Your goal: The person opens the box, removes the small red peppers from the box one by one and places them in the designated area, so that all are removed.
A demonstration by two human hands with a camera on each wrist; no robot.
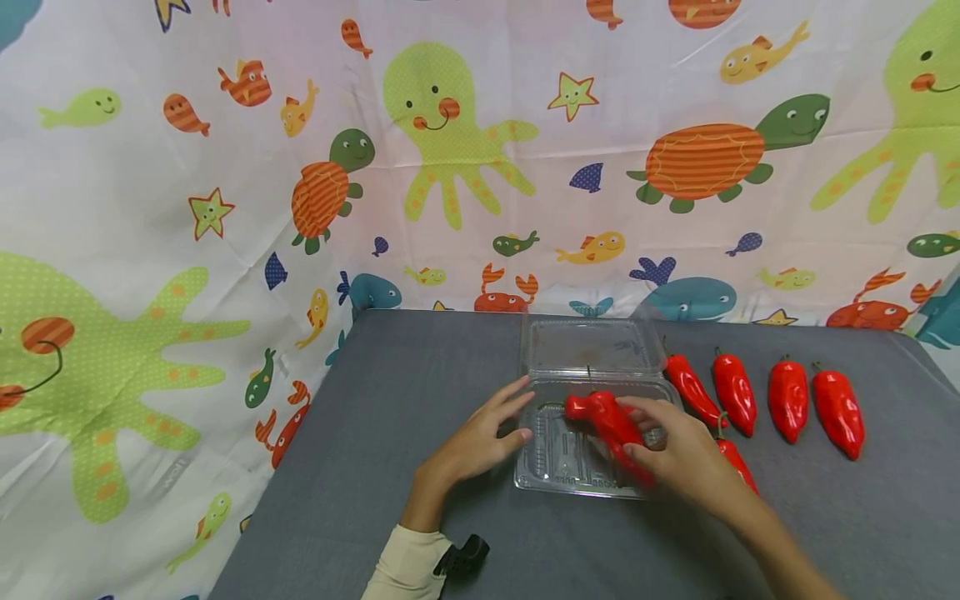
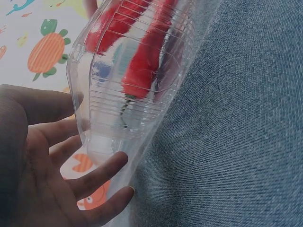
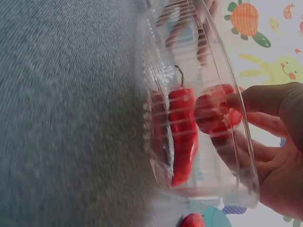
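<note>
A clear plastic clamshell box [image 1: 540, 479] lies on the table with its lid [image 1: 588, 346] folded back. Over its tray, my right hand [image 1: 686, 454] pinches a glossy red pepper [image 1: 618, 433] between thumb and fingers, stem pointing away. Another red pepper [image 3: 182, 135] lies inside the tray, seen through the ribbed wall in the right wrist view; in the head view the held one partly covers it. My left hand [image 1: 480, 437] is at the box's left side, fingers spread and holding nothing. The left wrist view has its fingertips right by the clear wall.
Several more red peppers, among them one at the far right [image 1: 838, 412] and one near my right wrist [image 1: 738, 465], lie right of the box on the grey cloth [image 1: 420, 375]. A curtain printed with sea animals [image 1: 480, 167] hangs behind and left of the table.
</note>
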